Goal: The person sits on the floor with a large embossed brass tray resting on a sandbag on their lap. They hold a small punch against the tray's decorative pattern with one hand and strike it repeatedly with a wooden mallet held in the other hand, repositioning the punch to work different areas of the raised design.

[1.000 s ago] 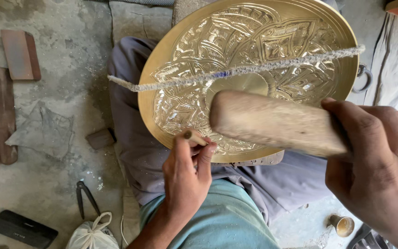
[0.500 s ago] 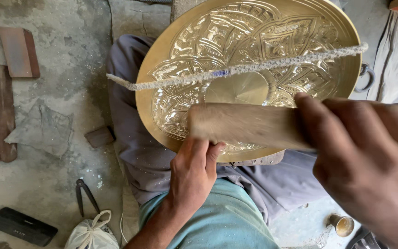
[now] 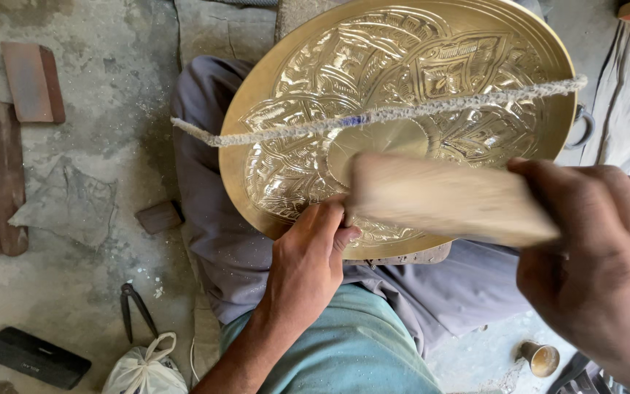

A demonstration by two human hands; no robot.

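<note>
Head view: left hand (image 3: 308, 266) pinched on punch, right hand (image 3: 599, 270) fisted around wooden mallet (image 3: 446, 198) over brass tray (image 3: 402, 109).

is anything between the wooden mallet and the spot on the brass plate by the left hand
Nothing visible blocks it. The blurred wooden mallet in the right hand hangs over the round engraved brass plate, its end right by the left hand. The frayed grey cord crosses the plate higher up, clear of that spot.

The tray (image 3: 402, 95) is golden brass, embossed with petal and leaf motifs round a plain centre; the cord (image 3: 432, 109) across it is whitish with one blue mark; the mallet (image 3: 446, 197) is pale wood; the trousers (image 3: 213, 219) are grey; the shirt (image 3: 337, 350) teal; the floor (image 3: 96, 146) mottled grey; the bricks (image 3: 32, 80) reddish-brown.
</note>
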